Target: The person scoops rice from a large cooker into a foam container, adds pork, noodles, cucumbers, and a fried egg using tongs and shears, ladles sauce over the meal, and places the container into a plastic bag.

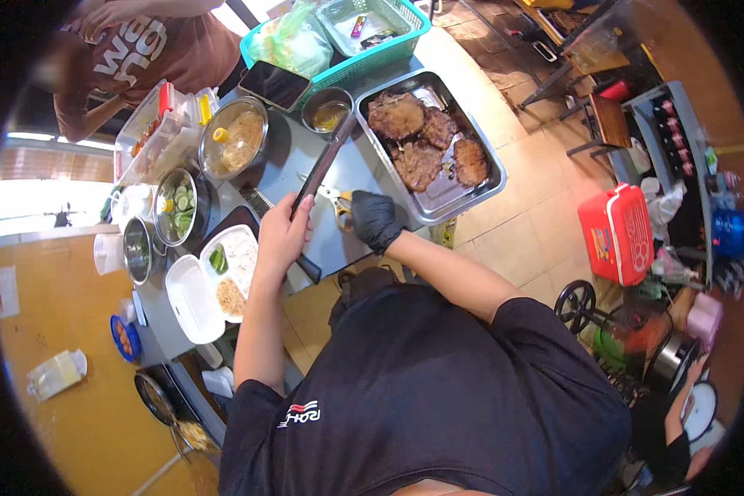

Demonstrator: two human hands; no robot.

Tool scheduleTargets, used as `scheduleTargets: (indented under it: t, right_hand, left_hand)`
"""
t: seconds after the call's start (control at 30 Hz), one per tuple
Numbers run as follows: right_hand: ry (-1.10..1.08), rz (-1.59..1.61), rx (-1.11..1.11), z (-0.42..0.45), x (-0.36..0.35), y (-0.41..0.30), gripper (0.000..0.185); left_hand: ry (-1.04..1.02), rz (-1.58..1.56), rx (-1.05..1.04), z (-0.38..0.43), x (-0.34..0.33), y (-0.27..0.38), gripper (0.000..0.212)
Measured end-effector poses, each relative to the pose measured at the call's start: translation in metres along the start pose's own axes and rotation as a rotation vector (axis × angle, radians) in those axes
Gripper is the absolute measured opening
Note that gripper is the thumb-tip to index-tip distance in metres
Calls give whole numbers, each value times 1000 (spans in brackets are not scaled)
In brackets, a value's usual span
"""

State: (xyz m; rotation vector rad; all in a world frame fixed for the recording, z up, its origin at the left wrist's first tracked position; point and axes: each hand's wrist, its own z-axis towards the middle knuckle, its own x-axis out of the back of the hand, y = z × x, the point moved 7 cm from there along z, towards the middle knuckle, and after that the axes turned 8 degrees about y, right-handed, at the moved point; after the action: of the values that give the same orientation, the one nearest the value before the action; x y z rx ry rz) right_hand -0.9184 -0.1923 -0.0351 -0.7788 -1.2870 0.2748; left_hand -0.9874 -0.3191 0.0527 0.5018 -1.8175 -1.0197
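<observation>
My bare left hand (287,232) grips a long, dark, flat-sided utensil (323,164), possibly tongs; its far end reaches the rim of a metal bowl of yellowish liquid (328,116). Black-gloved, my right hand (375,221) is closed around the yellow handles of scissors (341,208), whose blades point up and left over the grey table. Right of the bowl, a steel tray (437,211) holds several browned pieces of meat (418,164). An open white foam box (192,304) with rice, cucumber slices and a shredded brown food lies left of my left forearm.
A flat grater (257,201), lidded bowls of shredded food (248,133) and cucumber (177,208), and a phone (276,85) lie on the table. A teal basket (409,43) stands at the back. Another person (161,49) is across the table; a red cooler (617,235) stands right.
</observation>
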Motion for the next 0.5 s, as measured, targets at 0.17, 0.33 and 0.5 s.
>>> scheduleTargets:
  t: [0.17, 0.33, 0.5]
  right_hand:
    - [-654, 237, -74, -11, -13, 29, 32]
    - [-1197, 618, -205, -68, 58, 28, 23]
    - [-973, 796, -464, -105, 110, 89, 42]
  left_hand:
    - [74, 552, -211, 26, -35, 46, 38]
    - [86, 793, -275, 29, -55, 64, 39]
    - [60, 859, -280, 17, -60, 109, 37]
